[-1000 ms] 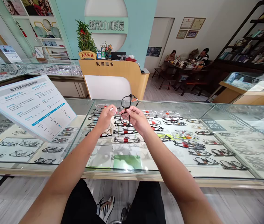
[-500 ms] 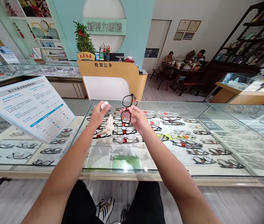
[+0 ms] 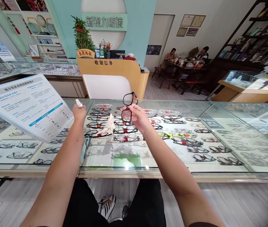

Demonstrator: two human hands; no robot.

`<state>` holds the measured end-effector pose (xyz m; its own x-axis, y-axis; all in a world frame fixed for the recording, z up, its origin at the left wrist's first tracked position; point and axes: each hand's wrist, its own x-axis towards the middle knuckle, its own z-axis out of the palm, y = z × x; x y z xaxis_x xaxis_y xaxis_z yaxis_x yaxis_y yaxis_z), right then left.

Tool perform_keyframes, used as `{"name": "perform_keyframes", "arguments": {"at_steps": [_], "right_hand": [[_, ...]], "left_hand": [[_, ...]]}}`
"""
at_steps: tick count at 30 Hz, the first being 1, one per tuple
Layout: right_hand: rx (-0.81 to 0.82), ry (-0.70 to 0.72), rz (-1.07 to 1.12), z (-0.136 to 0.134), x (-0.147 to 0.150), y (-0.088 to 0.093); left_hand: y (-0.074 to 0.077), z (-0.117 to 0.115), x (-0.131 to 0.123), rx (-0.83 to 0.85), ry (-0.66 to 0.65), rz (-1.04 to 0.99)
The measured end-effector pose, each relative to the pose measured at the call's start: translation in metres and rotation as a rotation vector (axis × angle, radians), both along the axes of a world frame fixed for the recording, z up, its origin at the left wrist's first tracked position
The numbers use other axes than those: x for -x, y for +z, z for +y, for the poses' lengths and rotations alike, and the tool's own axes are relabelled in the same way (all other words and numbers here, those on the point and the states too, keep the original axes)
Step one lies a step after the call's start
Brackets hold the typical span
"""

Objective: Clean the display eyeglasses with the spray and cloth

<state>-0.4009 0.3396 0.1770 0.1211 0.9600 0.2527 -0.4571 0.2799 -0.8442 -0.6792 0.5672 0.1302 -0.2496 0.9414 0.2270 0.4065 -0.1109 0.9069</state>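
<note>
My right hand (image 3: 137, 116) pinches a pair of black-framed glasses (image 3: 127, 108) near the bridge and holds it upright above the glass counter. The two lenses stand one over the other, and an orange-red tag shows by the upper one. My left hand (image 3: 79, 112) is closed around a small white spray bottle (image 3: 78, 103), of which just the top sticks out; it hovers by the printed sign's right edge. Between my arms, a crumpled cream cloth (image 3: 109, 123) lies on the counter.
The glass display counter (image 3: 171, 168) spans in front of me, with rows of glasses (image 3: 125, 130) showing through it. A large printed sign (image 3: 33, 107) stands at left. Beyond are a wooden cashier desk (image 3: 115, 71) and two people seated at a table (image 3: 183, 64).
My left hand has swung left with the white bottle, away from the glasses and toward the sign. My right hand keeps the glasses in nearly the same place. The view has shifted slightly.
</note>
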Motion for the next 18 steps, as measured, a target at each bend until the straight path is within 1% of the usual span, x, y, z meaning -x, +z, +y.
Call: {"name": "perform_keyframes", "arguments": {"at_steps": [3,8,12,15,18], "right_hand": [[-0.005,0.005,-0.004,0.000,-0.002,-0.001],[-0.023,0.024,0.010,-0.001,-0.002,0.000],[-0.009,0.006,0.021,-0.002,0.000,0.003],[-0.002,-0.006,0.005,-0.003,0.001,0.004],[-0.006,-0.017,-0.004,-0.003,0.000,0.005]], "left_hand": [[-0.003,0.001,0.002,0.117,0.106,-0.059],[-0.007,-0.001,0.003,0.155,0.121,-0.062],[-0.009,-0.003,0.004,0.170,0.115,-0.058],[-0.006,-0.003,0.003,0.163,0.128,-0.040],[0.004,-0.009,-0.002,0.143,0.179,-0.008]]}}
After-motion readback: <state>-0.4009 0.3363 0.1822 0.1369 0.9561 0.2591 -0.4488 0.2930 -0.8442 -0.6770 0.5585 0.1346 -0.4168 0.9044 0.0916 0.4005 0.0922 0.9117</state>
